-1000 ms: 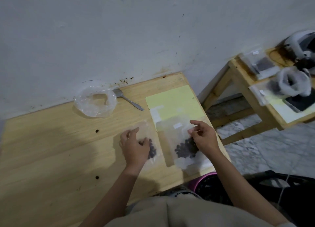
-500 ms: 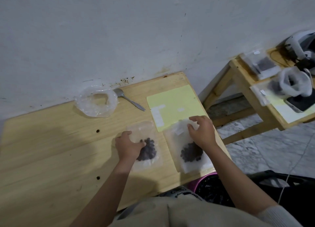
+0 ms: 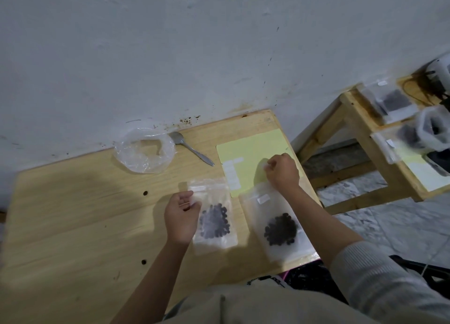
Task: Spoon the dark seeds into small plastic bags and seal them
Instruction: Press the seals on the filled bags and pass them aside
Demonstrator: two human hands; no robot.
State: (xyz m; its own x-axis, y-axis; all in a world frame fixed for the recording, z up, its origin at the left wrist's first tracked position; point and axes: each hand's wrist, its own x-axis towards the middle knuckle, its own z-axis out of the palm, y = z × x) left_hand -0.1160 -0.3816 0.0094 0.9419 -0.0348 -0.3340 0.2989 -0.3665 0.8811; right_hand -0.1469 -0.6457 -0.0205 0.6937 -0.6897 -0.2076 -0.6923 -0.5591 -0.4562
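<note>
Head view: left hand (image 3: 181, 217) pinched bag (image 3: 214, 216) edge, steadying it; right hand (image 3: 282, 171) pinched a label off yellow sheet (image 3: 246, 151) near worktop (image 3: 73, 226) right edge.

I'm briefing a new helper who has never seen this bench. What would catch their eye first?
Two small clear bags of dark seeds lie flat near the table's front edge, the left bag beside the left hand, the right bag below the right hand, which pinches at the yellow sheet. Behind them, a spoon lies next to a crumpled plastic bag by the wall.
</note>
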